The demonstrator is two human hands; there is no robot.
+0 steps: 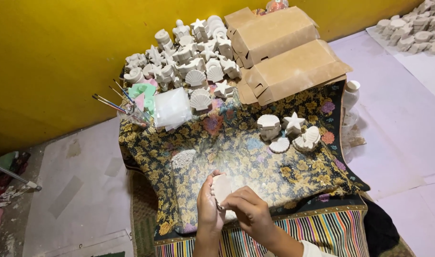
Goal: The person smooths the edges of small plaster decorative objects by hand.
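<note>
We held a small, pale, rounded plaster cast over the floral cloth, our left hand gripping it while our right hand fingers pinched its lower edge.

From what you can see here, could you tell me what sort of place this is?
Probably a small craft workshop on the floor: white plaster shapes stand in rows on a flowered cloth, paintbrushes lie ready, and the left hand holds one casting.

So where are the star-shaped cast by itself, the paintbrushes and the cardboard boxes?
star-shaped cast (293, 121), head view, on the middle of the star's top face.
paintbrushes (109, 103), head view, on a handle left of the clear cup.
cardboard boxes (293, 69), head view, on the nearer box's top flap.
</note>
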